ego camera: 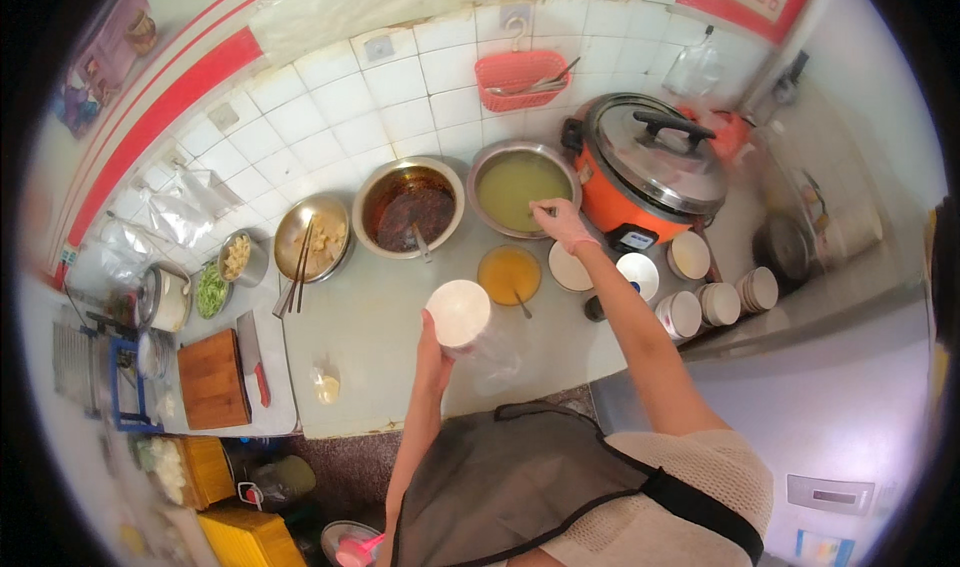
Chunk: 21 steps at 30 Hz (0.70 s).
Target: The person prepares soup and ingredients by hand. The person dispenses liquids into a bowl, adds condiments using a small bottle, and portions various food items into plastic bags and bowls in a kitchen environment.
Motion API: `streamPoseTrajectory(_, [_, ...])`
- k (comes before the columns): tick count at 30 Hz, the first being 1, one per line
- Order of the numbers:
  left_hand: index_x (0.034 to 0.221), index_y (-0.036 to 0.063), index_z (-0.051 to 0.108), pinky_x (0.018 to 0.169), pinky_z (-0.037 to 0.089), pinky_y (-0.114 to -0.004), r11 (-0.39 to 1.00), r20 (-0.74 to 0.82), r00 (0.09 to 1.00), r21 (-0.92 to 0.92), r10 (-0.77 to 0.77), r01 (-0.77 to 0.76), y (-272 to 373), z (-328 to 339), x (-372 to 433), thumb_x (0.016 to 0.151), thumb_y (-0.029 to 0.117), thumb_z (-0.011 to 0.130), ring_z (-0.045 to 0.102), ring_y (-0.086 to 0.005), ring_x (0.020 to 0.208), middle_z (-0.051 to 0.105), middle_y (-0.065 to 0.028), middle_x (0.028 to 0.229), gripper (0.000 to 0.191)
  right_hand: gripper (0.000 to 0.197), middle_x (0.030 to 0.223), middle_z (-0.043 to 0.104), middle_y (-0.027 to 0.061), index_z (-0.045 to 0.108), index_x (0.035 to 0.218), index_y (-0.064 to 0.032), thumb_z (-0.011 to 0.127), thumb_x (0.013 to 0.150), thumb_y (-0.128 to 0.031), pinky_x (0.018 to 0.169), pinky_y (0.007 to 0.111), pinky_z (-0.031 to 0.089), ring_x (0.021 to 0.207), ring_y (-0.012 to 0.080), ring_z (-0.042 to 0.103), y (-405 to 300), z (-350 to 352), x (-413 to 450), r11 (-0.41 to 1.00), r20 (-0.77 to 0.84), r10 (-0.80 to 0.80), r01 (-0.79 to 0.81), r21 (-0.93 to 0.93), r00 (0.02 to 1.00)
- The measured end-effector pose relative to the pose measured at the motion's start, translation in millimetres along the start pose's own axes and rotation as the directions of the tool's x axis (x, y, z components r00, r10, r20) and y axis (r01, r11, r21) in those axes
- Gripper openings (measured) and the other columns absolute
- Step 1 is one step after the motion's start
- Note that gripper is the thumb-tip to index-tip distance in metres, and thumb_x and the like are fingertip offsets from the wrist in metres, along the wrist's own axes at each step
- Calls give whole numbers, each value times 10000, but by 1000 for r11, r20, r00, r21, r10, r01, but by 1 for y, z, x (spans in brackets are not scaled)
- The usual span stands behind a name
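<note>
My left hand [435, 353] is closed around a white bowl [458, 313], with the thumb along its side. Clear plastic film [495, 353] hangs beside the bowl. At the front rim of a metal basin [478, 205] of yellow-green liquid [517, 188] is my right hand [561, 223], its fingers bent together. Whether it grips a utensil there is too small to tell. Between my hands stands a bowl of orange-yellow liquid [508, 273] with a spoon [523, 306] in it. A pale round bowl [570, 268] lies partly under my right forearm.
An orange cooker [626, 203] with a metal lid stands back right, near stacked bowls [718, 304]. Leftward are a pot of dark red sauce [412, 211], a pan with chopsticks [300, 267], a cleaver [249, 342] and a wooden cutting board [214, 379]. A red basket [517, 96] hangs on the wall.
</note>
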<state>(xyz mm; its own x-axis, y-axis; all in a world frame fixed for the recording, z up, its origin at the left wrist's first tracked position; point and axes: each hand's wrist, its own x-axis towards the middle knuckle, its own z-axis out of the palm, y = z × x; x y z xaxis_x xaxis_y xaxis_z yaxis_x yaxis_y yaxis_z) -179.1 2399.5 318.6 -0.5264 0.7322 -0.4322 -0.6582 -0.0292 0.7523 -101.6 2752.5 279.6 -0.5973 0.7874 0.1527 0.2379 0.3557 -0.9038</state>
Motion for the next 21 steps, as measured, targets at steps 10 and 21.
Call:
streamPoseTrajectory(10, [1411,105,385,836,501,-386,998,119,993,59,-16,9,18,39,20,975,618,271,550,-218,1162,544,-76,1325,683,253,952,671,202,708,974,-32,614,843,-228,788,390,494,888,346,640,-14,-25,-36,962,-42,-136,122,-243,990])
streamPoseTrajectory(21, [1414,128,376,874,502,-427,997,178,984,69,-29,17,-16,64,123,970,627,268,514,-257,1226,508,-84,1370,677,215,918,704,121,689,1019,11,608,876,-128,764,295,491,828,211,658,-22,-36,-59,989,-398,-96,131,63,912])
